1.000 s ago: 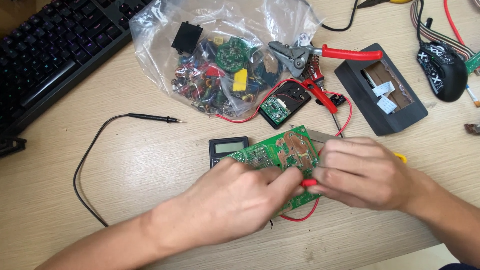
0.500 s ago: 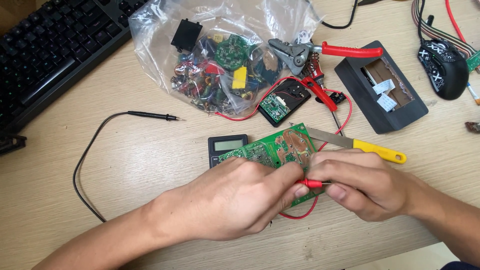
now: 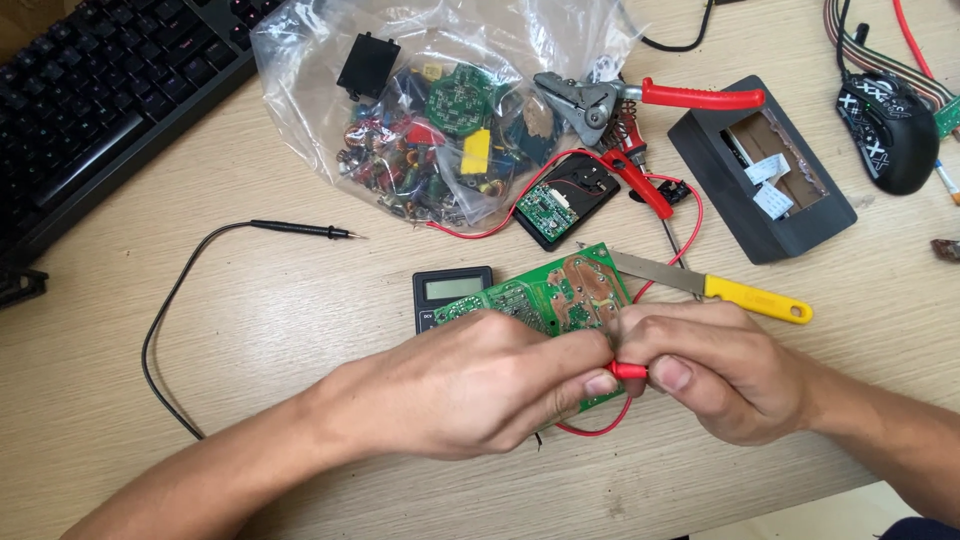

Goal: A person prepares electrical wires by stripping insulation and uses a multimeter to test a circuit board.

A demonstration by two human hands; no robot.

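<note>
Head view: we are pinching the red probe (image 3: 628, 370) between left hand (image 3: 470, 385) and right hand (image 3: 735, 370) fingers, over the green circuit board (image 3: 555, 300) on the table (image 3: 250, 330). Board looks stiff, light, fragile; its edges are probably safest to grip.

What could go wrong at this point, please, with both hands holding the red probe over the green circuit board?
The red probe, pinched between left hand and right hand, might slip across the green circuit board and bridge contacts. The knife lies with its blade just beyond the right hand's knuckles, so a jerk could nick them. The red wire loops under the hands and could snag.
</note>
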